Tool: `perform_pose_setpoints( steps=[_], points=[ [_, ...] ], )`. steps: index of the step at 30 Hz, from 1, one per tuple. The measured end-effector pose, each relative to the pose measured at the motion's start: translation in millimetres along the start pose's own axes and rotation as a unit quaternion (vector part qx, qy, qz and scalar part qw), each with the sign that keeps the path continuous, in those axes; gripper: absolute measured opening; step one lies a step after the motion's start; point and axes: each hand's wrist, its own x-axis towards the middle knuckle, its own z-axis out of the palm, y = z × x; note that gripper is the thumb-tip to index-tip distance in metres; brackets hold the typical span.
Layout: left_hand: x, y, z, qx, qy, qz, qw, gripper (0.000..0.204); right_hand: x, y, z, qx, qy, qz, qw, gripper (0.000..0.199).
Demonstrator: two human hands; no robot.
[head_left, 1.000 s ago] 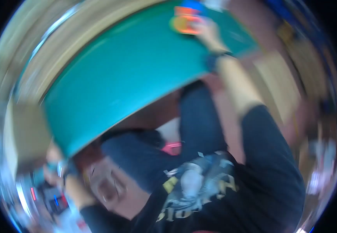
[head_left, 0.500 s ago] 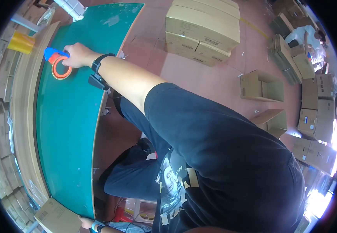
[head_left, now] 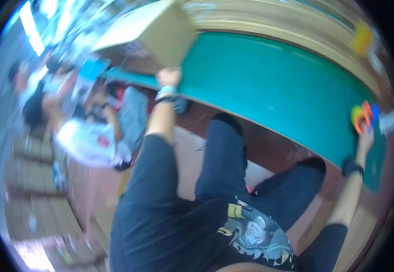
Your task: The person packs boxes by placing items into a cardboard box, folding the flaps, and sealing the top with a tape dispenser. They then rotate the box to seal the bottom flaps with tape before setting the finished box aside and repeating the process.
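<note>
While the box [head_left: 172,38] is touched at its bottom corner by the left hand [head_left: 168,77] (whether it's actually gripped can't be told, pretty blurry), the tape gun [head_left: 366,110] is held in the right hand [head_left: 365,139], way over at the right end of the table [head_left: 269,90]. Box is seen toward the left end.

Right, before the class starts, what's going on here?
A person's left hand touches the lower corner of a light-brown cardboard box, at the left of a long green tabletop. Their right hand holds an orange-and-blue plastic tape dispenser near its right end. Further left is another person in white.
</note>
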Motion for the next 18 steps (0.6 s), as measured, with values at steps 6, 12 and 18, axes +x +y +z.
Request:
perform_pose_setpoints(
  steps=[6, 12, 18],
  points=[
    [-20, -13, -16, -0.122, 0.014, -0.046, 0.991, 0.04, 24, 21, 16, 0.029, 0.004, 0.052, 0.998, 0.035],
    [-24, -6, -9, -0.097, 0.016, -0.05, 0.994, 0.041, 13, 4, 11, -0.039, 0.004, 0.078, 0.996, 0.034],
    [-17, -7, -3, -0.124, 0.016, -0.035, 0.992, 0.041, 31, 14, -4, -0.025, 0.017, 0.032, 0.999, 0.036]
  ],
)
